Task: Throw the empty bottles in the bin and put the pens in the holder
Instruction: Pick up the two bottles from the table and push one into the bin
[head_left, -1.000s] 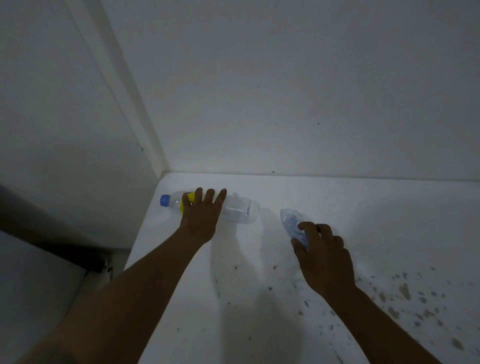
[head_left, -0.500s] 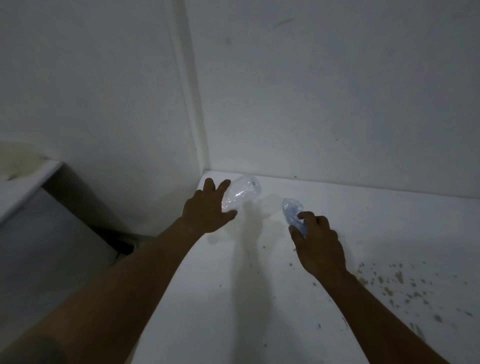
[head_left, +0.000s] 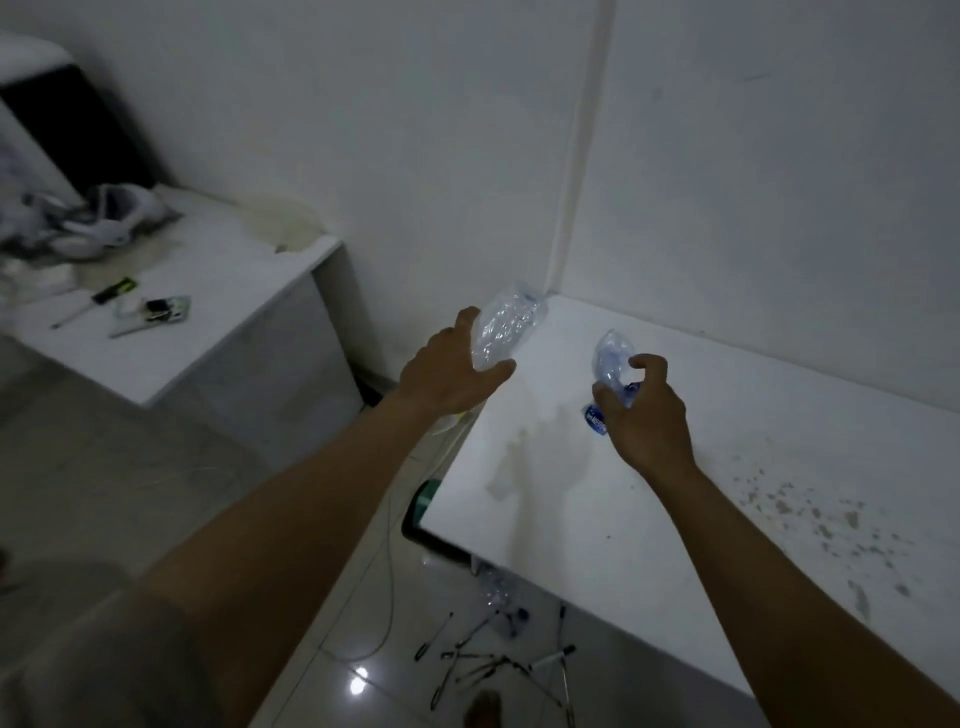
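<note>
My left hand (head_left: 449, 371) grips a clear empty bottle (head_left: 506, 327) and holds it up over the left edge of the white table (head_left: 649, 519). My right hand (head_left: 641, 410) is closed on a crushed clear bottle with a blue label (head_left: 610, 358), just above the tabletop. Several pens (head_left: 488, 654) lie scattered on the shiny floor below the table's front corner. Another crumpled bottle (head_left: 496, 592) lies on the floor near them. No bin or holder shows clearly.
A lower white counter (head_left: 208, 332) stands at the left with a screwdriver (head_left: 96, 301), small items and a shoe (head_left: 111, 218). A white cable (head_left: 387, 587) runs down to the floor. A dark green-topped object (head_left: 423, 506) sits under the table's edge. Brown stains speckle the table's right side.
The view has swung left and down, revealing the counter and floor. Both hands have lifted their bottles off the table; the left bottle went from lying flat to held upright.
</note>
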